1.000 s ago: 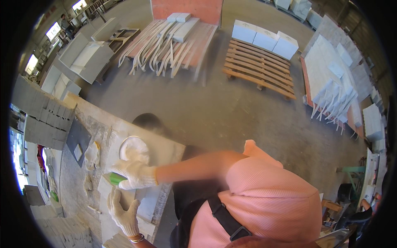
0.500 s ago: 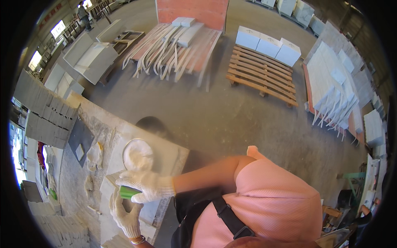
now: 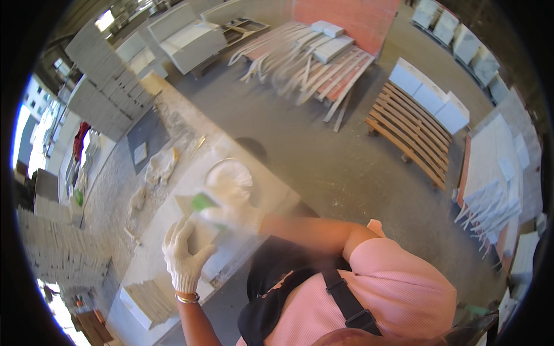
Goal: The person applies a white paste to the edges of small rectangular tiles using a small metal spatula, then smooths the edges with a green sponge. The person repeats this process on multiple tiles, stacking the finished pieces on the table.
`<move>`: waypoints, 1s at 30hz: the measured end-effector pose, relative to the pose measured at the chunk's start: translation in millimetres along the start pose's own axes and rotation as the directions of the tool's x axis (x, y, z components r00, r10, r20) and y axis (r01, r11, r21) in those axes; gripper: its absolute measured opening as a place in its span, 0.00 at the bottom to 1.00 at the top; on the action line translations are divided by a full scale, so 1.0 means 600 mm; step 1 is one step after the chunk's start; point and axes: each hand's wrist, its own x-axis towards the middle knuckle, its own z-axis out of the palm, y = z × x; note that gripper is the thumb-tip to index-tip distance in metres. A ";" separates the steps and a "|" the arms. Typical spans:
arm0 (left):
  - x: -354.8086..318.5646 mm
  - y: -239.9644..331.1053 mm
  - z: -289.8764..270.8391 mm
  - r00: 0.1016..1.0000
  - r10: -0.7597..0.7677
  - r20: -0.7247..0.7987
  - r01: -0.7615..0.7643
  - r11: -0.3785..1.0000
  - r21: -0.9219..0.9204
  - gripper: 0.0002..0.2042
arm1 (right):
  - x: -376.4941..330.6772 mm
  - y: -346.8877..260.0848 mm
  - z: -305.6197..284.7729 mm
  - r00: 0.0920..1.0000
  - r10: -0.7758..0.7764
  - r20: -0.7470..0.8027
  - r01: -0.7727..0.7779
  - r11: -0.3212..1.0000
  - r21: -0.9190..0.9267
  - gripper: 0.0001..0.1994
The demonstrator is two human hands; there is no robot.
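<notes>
My right hand point(image 3: 238, 212), in a white knit glove, is blurred and grips a green block point(image 3: 203, 202) that looks like a sponge. It is just on the near side of a round dish point(image 3: 250, 185) of white powder or paste. My left hand point(image 3: 187, 254), gloved too, has its fingers curved and its thumb spread apart, beside a flat, pale tile-like piece on the bench. Whether it touches that piece, I cannot tell. Near my left wrist lies a stack of thin tiles point(image 3: 151, 303).
The dusty workbench point(image 3: 173, 109) carries crumpled white gloves or cloths point(image 3: 163, 166) and a dark slab point(image 3: 141, 135). Tall stacks of tiles point(image 3: 104, 75) line its left side. Beyond are a wooden pallet point(image 3: 410, 124) with white boxes and a red rack point(image 3: 346, 17) with long pale strips.
My right hand has moved away from my left hand with the green block, toward the dish. My left hand now stands alone with fingers apart. The whole view has swung left.
</notes>
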 end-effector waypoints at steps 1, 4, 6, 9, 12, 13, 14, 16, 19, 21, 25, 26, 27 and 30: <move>0.001 0.000 -0.002 1.000 0.014 0.003 -0.014 0.998 0.061 0.35 | 0.004 -0.005 -0.004 0.998 0.051 0.020 -0.052 0.998 0.047 0.32; 0.001 0.004 -0.006 0.999 -0.025 0.031 0.023 0.998 0.065 0.40 | -0.023 -0.015 -0.005 0.996 -0.021 -0.088 0.034 0.990 0.139 0.32; 0.006 0.003 -0.009 0.999 -0.015 0.051 0.014 0.999 0.029 0.39 | -0.032 -0.010 -0.002 0.985 -0.153 -0.074 0.152 0.988 -0.018 0.32; 0.008 -0.002 -0.005 0.999 0.001 0.049 0.000 0.999 -0.032 0.38 | -0.023 0.011 0.006 0.953 -0.259 -0.158 0.237 0.961 -0.144 0.33; 0.004 -0.010 -0.006 0.998 -0.041 0.054 0.041 0.999 -0.002 0.36 | 0.005 0.012 0.011 0.998 -0.030 -0.063 0.036 0.994 0.105 0.31; -0.001 -0.010 -0.007 0.999 -0.031 0.033 0.031 1.000 -0.002 0.36 | 0.005 0.008 0.009 0.997 0.047 -0.061 -0.029 0.963 0.266 0.31; -0.003 -0.010 -0.005 0.999 -0.037 0.029 0.037 0.999 0.000 0.35 | -0.006 0.003 0.008 0.998 0.066 -0.004 -0.063 0.955 0.289 0.32; -0.005 -0.013 -0.010 0.999 -0.037 0.031 0.037 0.999 0.007 0.35 | -0.025 -0.007 0.003 0.996 0.091 -0.006 -0.082 0.921 0.380 0.32; -0.002 -0.008 -0.010 0.998 -0.037 0.057 0.037 0.999 -0.001 0.34 | -0.031 -0.011 0.005 0.971 -0.219 -0.095 0.211 0.973 -0.090 0.32; 0.000 -0.005 -0.013 0.997 -0.041 0.060 0.041 0.999 0.003 0.34 | -0.007 -0.008 0.006 0.993 -0.102 -0.056 0.101 0.995 -0.022 0.33; 0.001 -0.003 -0.015 0.999 -0.033 0.043 0.033 0.999 0.009 0.35 | 0.003 -0.015 0.001 0.997 -0.043 -0.057 0.043 0.999 -0.003 0.33; 0.000 -0.003 -0.015 0.998 -0.035 0.046 0.035 0.999 0.004 0.35 | -0.012 -0.021 -0.002 0.999 -0.019 -0.025 0.020 0.999 0.036 0.32; 0.000 -0.005 -0.015 0.998 -0.038 0.052 0.038 0.999 0.007 0.35 | -0.025 -0.026 -0.004 0.999 -0.036 -0.027 0.039 0.994 0.099 0.32; 0.000 -0.004 -0.014 0.999 -0.016 0.035 0.017 1.000 -0.005 0.35 | -0.033 -0.032 -0.005 0.921 -0.389 -0.020 0.364 0.880 -0.306 0.32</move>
